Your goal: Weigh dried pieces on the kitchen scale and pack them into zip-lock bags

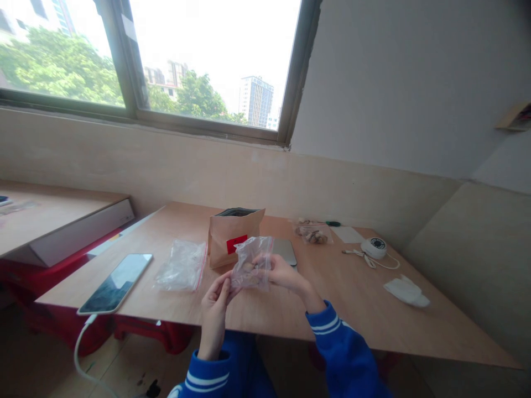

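Note:
A clear zip bag (pixel 254 249) is held up over the table, with its zip edge to the right. My left hand (pixel 218 293) pinches its lower left corner between thumb and fingers. From the right, my right hand (pixel 284 271) reaches to the zip edge; its closed fingertips show through the plastic, and I cannot make out what they grip. A brownish lump (pixel 249 266) shows through the bag beside those fingertips. Right behind stands an open kraft paper pouch (pixel 219 237) with a red label. A pile of clear zip bags (pixel 180 268) lies to the left.
A phone (pixel 118 282) with a white cable lies at the table's left edge. A flat silvery thing (pixel 286 251) is partly hidden behind my right hand. Further right are a bag of brown pieces (pixel 315 235), white paper (pixel 347 235), a white dome camera (pixel 373 247) and crumpled white plastic (pixel 406 291).

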`<state>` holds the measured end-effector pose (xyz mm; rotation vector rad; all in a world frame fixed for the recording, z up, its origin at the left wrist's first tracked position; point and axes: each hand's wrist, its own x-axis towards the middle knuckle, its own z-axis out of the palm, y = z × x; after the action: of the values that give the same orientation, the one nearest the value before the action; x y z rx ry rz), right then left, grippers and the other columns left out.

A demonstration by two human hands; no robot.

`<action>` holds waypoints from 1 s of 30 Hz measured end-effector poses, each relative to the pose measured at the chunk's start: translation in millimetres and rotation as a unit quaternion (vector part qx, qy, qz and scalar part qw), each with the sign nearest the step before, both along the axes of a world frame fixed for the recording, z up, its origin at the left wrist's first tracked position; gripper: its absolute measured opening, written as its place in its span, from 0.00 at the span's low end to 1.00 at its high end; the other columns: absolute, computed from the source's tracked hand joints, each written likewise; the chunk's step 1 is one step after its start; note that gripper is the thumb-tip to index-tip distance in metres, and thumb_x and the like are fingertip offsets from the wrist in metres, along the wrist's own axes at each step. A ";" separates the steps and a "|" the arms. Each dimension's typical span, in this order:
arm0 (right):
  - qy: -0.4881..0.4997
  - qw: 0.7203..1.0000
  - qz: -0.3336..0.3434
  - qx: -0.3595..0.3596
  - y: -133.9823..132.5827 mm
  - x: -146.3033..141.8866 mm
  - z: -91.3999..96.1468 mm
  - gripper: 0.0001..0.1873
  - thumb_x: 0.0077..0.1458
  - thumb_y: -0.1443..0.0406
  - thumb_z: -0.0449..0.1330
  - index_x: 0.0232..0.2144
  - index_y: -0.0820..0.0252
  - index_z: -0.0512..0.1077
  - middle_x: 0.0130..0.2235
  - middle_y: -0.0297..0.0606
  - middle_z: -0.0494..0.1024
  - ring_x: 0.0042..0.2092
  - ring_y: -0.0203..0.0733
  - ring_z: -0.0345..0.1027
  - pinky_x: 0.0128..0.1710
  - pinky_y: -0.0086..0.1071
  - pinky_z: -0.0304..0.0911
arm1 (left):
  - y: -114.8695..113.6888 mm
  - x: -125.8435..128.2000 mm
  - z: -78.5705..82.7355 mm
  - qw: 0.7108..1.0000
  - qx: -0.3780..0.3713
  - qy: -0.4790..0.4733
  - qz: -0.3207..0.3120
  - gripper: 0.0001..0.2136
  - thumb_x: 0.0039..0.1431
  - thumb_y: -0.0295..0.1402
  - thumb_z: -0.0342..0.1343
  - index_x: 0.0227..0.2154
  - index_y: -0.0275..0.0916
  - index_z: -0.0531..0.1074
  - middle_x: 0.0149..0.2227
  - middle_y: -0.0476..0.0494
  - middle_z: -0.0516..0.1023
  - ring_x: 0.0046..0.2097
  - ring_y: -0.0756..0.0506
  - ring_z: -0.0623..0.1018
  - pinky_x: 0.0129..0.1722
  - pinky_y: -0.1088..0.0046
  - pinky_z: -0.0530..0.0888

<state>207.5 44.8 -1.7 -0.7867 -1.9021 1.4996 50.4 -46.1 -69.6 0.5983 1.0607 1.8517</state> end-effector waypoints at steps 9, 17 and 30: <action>-0.011 1.000 -0.003 0.019 -5.8 -1.4 11.1 0.22 0.44 0.51 0.68 0.34 0.62 0.74 0.34 0.37 0.77 0.37 0.42 0.71 0.39 0.36 0.66 | -2.0 0.9 8.1 0.996 0.015 0.074 -0.041 0.21 0.45 0.46 0.65 0.39 0.37 0.76 0.39 0.41 0.79 0.38 0.44 0.78 0.33 0.70 0.77; -0.025 0.997 -0.038 0.059 3.2 7.5 19.9 0.16 0.48 0.55 0.65 0.33 0.62 0.75 0.33 0.38 0.77 0.34 0.39 0.71 0.34 0.32 0.67 | -2.1 -7.8 -0.5 0.994 0.009 0.074 0.076 0.17 0.44 0.44 0.65 0.32 0.36 0.74 0.28 0.48 0.73 0.31 0.50 0.72 0.30 0.77 0.72; 0.047 0.906 -0.147 0.394 55.6 -62.2 90.8 0.07 0.58 0.62 0.58 0.35 0.57 0.75 0.40 0.37 0.75 0.42 0.38 0.70 0.44 0.31 0.67 | -0.1 -16.2 -2.2 0.995 0.005 -0.048 0.090 0.20 0.38 0.42 0.68 0.33 0.37 0.72 0.31 0.50 0.72 0.32 0.51 0.73 0.31 0.76 0.73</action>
<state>145.3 100.5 89.0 -0.5589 -1.9644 0.4826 34.2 -46.3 -71.8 0.4247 1.0716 2.0221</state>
